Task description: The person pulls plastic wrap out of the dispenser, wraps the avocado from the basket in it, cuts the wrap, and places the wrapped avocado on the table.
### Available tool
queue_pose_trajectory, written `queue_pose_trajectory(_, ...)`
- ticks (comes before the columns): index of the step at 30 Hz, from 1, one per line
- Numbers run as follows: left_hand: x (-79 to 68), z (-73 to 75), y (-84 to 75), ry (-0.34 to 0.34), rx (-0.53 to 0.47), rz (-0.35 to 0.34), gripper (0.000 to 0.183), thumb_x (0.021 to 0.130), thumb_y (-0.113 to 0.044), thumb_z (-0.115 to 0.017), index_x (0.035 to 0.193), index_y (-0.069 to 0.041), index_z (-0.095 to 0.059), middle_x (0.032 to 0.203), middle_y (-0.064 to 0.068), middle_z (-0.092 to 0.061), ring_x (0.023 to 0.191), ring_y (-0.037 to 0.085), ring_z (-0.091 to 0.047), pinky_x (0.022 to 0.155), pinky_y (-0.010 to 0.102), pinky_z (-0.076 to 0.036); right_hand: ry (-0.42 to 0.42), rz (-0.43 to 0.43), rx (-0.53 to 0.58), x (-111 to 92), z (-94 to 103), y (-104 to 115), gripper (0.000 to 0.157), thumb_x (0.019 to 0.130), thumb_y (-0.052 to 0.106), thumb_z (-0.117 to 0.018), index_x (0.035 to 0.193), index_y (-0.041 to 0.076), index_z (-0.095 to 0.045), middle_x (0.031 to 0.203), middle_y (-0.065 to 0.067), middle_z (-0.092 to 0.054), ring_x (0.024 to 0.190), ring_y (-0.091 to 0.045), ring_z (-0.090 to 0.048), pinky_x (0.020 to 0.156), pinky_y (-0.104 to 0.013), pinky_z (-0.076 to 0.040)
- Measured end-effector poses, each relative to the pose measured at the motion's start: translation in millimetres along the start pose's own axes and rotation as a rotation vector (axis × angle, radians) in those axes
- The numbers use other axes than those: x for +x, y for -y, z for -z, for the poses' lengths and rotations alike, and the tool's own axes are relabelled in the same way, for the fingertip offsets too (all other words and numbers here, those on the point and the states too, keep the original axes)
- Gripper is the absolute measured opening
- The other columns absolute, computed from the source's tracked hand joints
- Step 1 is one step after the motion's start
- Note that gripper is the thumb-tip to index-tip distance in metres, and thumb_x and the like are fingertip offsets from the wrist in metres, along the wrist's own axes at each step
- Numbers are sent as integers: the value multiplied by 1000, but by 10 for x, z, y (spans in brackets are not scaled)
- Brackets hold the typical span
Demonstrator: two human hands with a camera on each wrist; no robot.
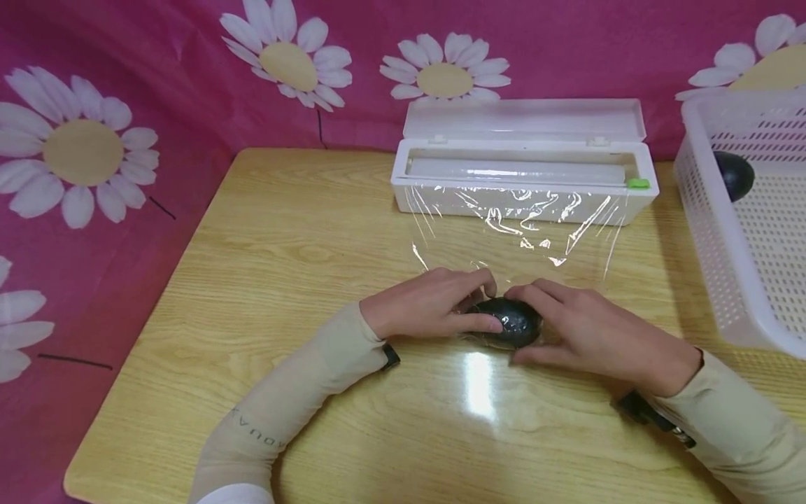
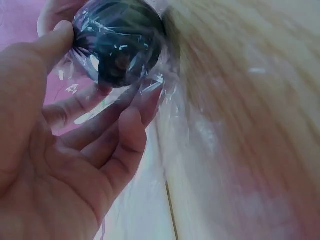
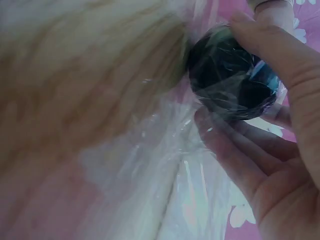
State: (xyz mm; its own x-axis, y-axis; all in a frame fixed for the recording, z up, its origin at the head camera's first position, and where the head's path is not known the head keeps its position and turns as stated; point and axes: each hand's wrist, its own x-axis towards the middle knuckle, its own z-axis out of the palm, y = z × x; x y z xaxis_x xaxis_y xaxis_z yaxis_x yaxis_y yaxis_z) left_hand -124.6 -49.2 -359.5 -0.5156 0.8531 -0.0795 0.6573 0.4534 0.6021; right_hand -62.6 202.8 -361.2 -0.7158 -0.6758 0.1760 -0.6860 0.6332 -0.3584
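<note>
A dark, egg-shaped avocado (image 1: 518,323) lies on its side at the middle of the table, covered in clear plastic wrap. My left hand (image 1: 434,304) holds its left end, the thumb pressed on the near side and the fingers curled at the film behind. At the other end, my right hand (image 1: 582,332) grips the avocado between thumb and fingers. Creased film surrounds the avocado (image 2: 122,42) in the left wrist view. The same wrapped avocado (image 3: 232,75) shows in the right wrist view. A sheet of plastic wrap (image 1: 522,238) stretches from it back to the dispenser.
Behind the hands stands a white wrap dispenser (image 1: 525,199), lid raised, with a film roll (image 1: 516,170) inside and a green slider (image 1: 638,183) at its right. A white basket (image 1: 718,280) at the right holds another dark avocado (image 1: 734,175). Flowered pink cloth (image 1: 189,42) borders the wooden table (image 1: 264,231).
</note>
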Motion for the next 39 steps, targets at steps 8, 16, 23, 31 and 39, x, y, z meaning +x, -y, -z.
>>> queue_pose_trajectory(8, 31, -20, 12, -38, -1, -28, 34, 105, -39, -59, 130, -15, -57, 109, -3, -63, 98, 6, -58, 89, 23, -50, 18, -27, -13, -9, 46, -6, 62, 87, 46, -81, 133, 10, -60, 109, 0, -72, 80, -1, -64, 69, -24, -59)
queue_pose_trajectory(16, 53, -16, 28, -41, -55, 0, 31, 106, -37, -56, 130, -17, -56, 110, -4, -72, 100, 5, -66, 92, 25, -53, 40, -45, 16, 4, 77, -35, 51, 93, 41, -77, 130, 8, -67, 123, 1, -63, 79, 6, -61, 74, -25, -59)
queue_pose_trajectory(23, 94, -6, 46, -53, -14, 89, 29, 107, -39, -53, 125, -18, -62, 112, -3, -73, 101, 10, -65, 95, 29, -53, 27, -115, 31, 9, 68, -27, 68, 95, 38, -74, 151, 9, -47, 110, -2, -71, 79, -1, -63, 70, -29, -58)
queue_pose_trajectory(31, 143, 11, 67, -35, -68, 143, 31, 109, -39, -50, 125, -17, -64, 115, -2, -74, 104, 9, -67, 97, 28, -54, 40, -116, 14, -2, 69, -24, 63, 91, 53, -74, 140, 17, -54, 123, -5, -70, 91, -8, -69, 80, -35, -62)
queue_pose_trajectory(39, 157, 15, 76, -143, -47, 159, 31, 106, -38, -57, 124, -16, -68, 118, 0, -67, 107, 12, -62, 97, 29, -51, -61, -18, -64, 51, 40, -50, 70, 77, 29, -92, 133, 0, -63, 127, -10, -61, 109, -23, -67, 90, -42, -61)
